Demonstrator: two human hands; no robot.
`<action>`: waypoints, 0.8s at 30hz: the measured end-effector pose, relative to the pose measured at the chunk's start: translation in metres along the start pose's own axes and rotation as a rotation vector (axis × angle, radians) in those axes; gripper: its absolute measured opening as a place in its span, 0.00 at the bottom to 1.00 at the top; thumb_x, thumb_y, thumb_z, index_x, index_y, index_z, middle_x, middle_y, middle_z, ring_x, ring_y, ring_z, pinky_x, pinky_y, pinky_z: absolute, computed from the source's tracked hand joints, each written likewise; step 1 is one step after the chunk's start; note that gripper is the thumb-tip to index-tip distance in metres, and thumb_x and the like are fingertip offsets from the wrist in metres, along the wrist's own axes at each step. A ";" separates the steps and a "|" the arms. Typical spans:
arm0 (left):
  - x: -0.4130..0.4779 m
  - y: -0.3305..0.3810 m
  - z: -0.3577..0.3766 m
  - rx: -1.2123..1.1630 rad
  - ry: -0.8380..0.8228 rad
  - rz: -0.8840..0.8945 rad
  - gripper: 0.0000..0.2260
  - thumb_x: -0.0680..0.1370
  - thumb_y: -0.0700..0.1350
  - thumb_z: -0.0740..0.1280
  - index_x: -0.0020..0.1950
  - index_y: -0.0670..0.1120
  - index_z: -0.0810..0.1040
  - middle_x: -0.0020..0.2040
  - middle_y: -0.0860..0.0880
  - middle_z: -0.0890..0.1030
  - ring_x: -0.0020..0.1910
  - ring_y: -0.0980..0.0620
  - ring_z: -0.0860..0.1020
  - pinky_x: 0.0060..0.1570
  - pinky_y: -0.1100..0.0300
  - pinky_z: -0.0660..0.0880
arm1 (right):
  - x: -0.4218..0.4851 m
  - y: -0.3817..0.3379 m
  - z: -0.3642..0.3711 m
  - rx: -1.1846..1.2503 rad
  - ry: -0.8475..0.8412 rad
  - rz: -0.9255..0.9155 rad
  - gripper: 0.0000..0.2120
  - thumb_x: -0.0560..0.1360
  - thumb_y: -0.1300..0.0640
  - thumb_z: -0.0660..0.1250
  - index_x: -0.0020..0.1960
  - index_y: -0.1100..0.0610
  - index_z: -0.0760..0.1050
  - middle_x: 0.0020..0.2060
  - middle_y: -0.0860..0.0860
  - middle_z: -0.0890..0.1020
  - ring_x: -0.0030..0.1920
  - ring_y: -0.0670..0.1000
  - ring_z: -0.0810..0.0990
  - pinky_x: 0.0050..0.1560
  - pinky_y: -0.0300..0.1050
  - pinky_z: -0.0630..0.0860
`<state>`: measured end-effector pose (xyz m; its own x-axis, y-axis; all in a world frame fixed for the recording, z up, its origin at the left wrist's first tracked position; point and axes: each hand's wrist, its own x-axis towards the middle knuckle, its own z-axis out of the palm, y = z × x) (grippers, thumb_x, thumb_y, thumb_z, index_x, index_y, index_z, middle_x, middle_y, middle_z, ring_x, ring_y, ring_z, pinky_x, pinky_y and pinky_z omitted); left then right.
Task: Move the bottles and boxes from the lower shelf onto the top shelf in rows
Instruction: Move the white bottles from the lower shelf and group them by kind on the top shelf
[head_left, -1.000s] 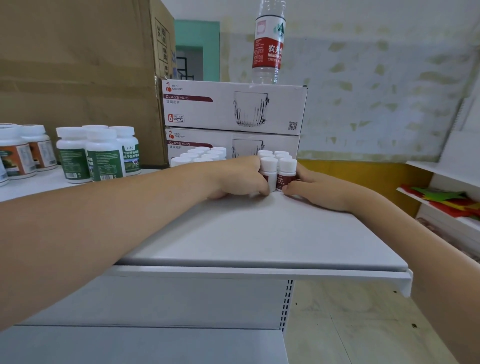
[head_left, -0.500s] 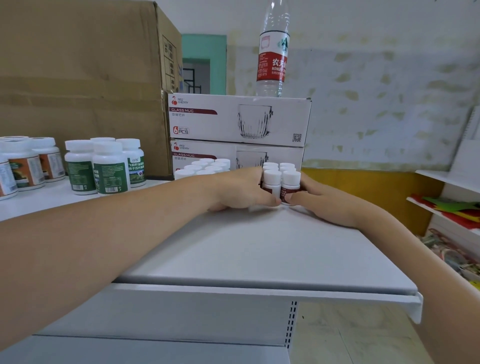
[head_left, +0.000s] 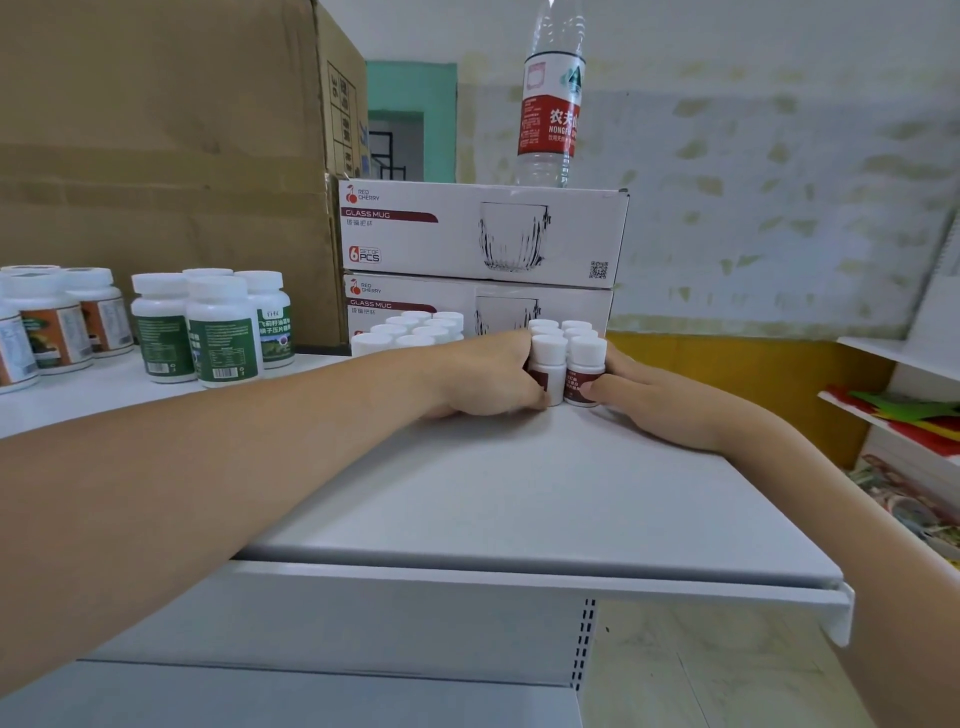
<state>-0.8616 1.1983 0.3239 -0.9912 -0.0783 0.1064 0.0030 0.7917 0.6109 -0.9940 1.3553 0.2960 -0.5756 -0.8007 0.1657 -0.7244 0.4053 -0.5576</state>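
On the top shelf (head_left: 519, 493), before the glass mug boxes (head_left: 483, 234), the left grip (head_left: 488, 374) clasps the left front small bottle (head_left: 549, 358); the right grip (head_left: 649, 400) clasps the right front small bottle (head_left: 586, 369); both stand upright, touching.

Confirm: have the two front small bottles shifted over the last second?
No. The front bottles stand just as close to the right end of the lower mug box; only the camera moved. The left hand and right hand grip them.

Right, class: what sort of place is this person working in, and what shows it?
Probably a small shop or its stockroom: white metal shelf holding rows of pill bottles, boxed glass mugs stacked behind, and a large cardboard carton.
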 end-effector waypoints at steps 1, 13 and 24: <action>0.000 0.000 0.000 0.005 0.002 -0.004 0.15 0.75 0.39 0.66 0.62 0.45 0.75 0.58 0.41 0.80 0.53 0.47 0.77 0.60 0.47 0.73 | -0.001 -0.001 0.000 0.005 0.000 -0.003 0.27 0.69 0.32 0.55 0.66 0.20 0.52 0.72 0.42 0.67 0.74 0.55 0.61 0.72 0.64 0.59; -0.009 0.012 -0.007 0.130 0.186 -0.021 0.09 0.76 0.45 0.68 0.47 0.47 0.68 0.40 0.50 0.72 0.38 0.50 0.70 0.35 0.65 0.67 | -0.023 -0.023 -0.006 0.076 0.115 0.028 0.28 0.78 0.47 0.58 0.75 0.54 0.60 0.72 0.50 0.69 0.73 0.53 0.65 0.69 0.44 0.60; -0.086 0.012 -0.116 0.129 0.156 0.089 0.42 0.73 0.49 0.74 0.80 0.51 0.52 0.79 0.53 0.60 0.76 0.55 0.61 0.75 0.55 0.56 | -0.046 -0.141 -0.029 0.093 0.400 -0.161 0.24 0.78 0.57 0.59 0.74 0.53 0.64 0.64 0.45 0.74 0.65 0.47 0.73 0.69 0.52 0.68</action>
<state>-0.7607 1.1447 0.4131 -0.9553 -0.0898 0.2815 0.0624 0.8699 0.4893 -0.8766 1.3479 0.3903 -0.5726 -0.6094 0.5484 -0.7906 0.2332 -0.5662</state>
